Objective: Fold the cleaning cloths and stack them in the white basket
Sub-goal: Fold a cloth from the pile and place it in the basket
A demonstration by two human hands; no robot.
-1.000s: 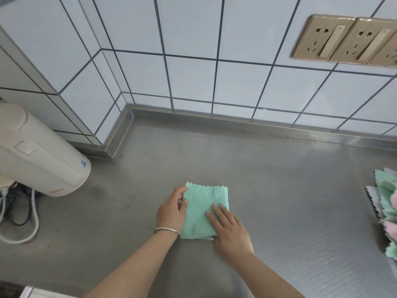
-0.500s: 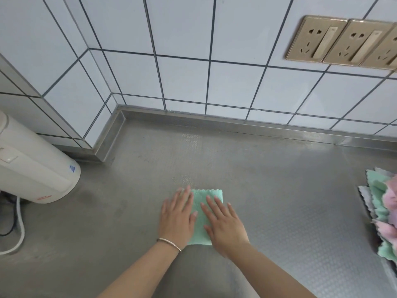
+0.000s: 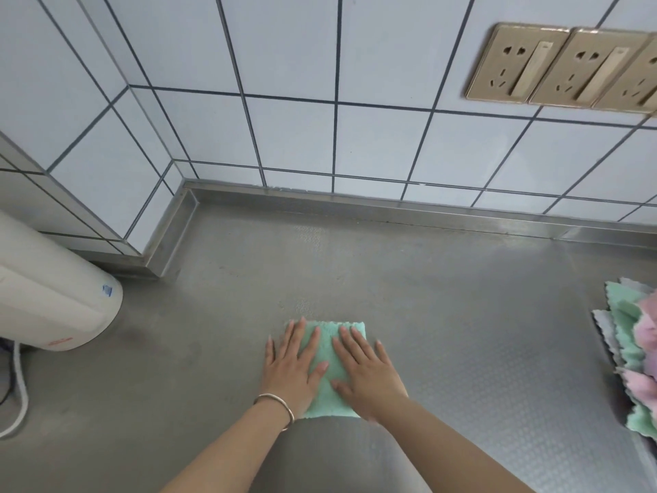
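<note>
Nearest the camera, both hands lie flat on a folded green cloth at the steel surface mid-front. Left hand, w/ a bracelet at the wrist, presses the cloth's left part; right hand presses the right part. Fingers straight and spread, grip apart on both, nothing pinched. Farther right, a pile of green, pink & grey cloths at the edge. Left, a white appliance. Beyond, tiled wall w/ sockets.

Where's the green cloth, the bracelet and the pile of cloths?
Green cloth [image 3: 329, 386]: head view, bare middle strip between the hands.
Bracelet [image 3: 281, 403]: head view, band across the left wrist.
Pile of cloths [image 3: 629, 346]: head view, green cloth at its left side.
</note>
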